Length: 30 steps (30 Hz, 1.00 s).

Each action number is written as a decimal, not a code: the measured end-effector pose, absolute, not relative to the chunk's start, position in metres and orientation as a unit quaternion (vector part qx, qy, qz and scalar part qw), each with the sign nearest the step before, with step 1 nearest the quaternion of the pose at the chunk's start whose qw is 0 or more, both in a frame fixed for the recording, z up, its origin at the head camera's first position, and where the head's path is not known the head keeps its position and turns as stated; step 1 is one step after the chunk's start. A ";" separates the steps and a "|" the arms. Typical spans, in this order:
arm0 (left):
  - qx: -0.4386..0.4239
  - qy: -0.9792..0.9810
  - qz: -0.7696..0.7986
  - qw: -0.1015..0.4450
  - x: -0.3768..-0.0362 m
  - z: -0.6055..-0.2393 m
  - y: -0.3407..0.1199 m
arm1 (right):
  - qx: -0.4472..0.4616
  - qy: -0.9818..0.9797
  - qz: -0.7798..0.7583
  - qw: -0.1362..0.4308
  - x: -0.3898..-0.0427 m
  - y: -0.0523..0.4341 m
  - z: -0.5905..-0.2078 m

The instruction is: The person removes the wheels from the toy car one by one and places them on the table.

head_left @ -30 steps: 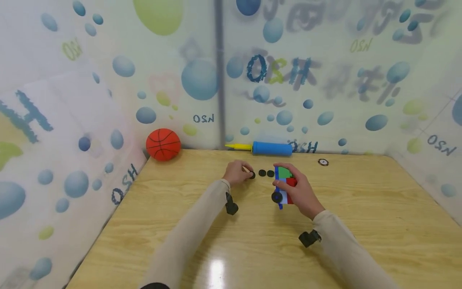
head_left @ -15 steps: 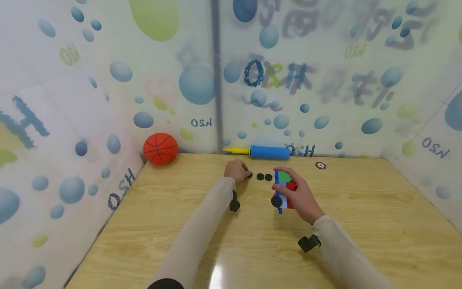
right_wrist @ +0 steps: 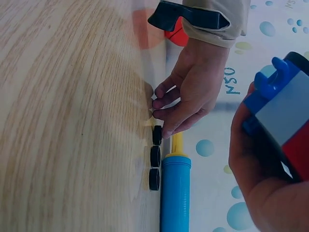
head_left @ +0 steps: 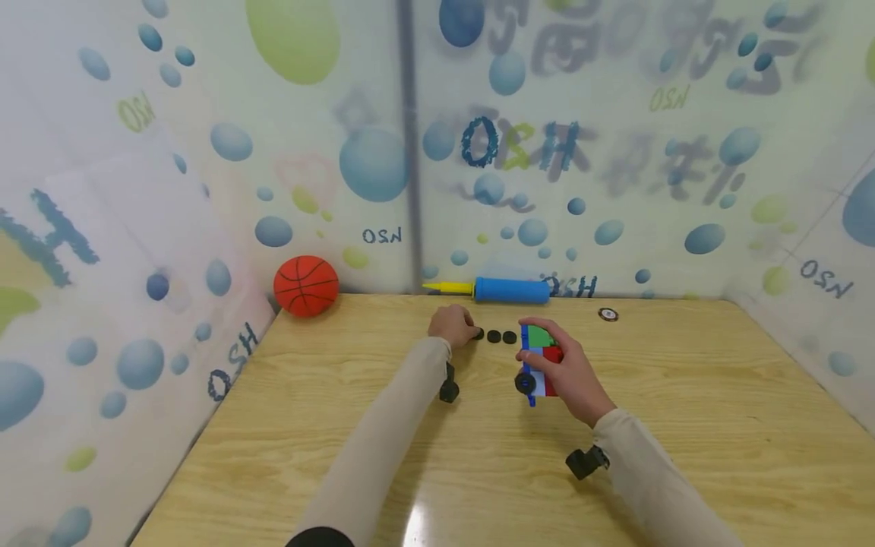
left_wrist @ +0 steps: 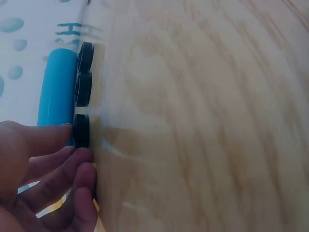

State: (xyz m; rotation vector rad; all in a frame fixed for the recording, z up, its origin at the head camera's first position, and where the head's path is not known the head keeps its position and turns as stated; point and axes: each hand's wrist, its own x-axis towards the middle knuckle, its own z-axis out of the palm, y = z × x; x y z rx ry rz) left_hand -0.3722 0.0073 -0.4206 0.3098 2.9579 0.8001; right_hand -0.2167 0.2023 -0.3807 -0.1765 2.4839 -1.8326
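Your left hand [head_left: 451, 325] has edged its pinched small round black disc [head_left: 480, 333] rightward, mid-frame, toward two matching black discs [head_left: 494, 336]. Their row points sideways at the blue, red and green toy vehicle [head_left: 550, 354] your right hand [head_left: 577, 382] grips.

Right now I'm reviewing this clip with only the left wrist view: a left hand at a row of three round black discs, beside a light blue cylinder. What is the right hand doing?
Observer: The right hand grips a toy with blue, green, red and pale blue parts.
Operator: My picture has none of that toy. Does it carry a wheel?
Observer: Yes, in the head view a round black wheel shows at the toy's end nearer the person.
Operator: And what is at the far left corner of the pale wooden table?
Observer: A round red ball with black seams.
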 end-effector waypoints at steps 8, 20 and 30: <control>0.117 0.959 0.257 0.022 -0.364 -0.412 0.000 | -0.052 0.808 -0.587 0.023 -0.219 0.203 -0.379; 0.351 0.819 0.430 0.145 -0.306 -0.379 -0.024 | -0.043 0.758 -0.650 0.037 -0.225 0.203 -0.380; 0.427 0.763 0.448 0.187 -0.259 -0.361 -0.011 | -0.086 0.703 -0.706 0.005 -0.228 0.195 -0.376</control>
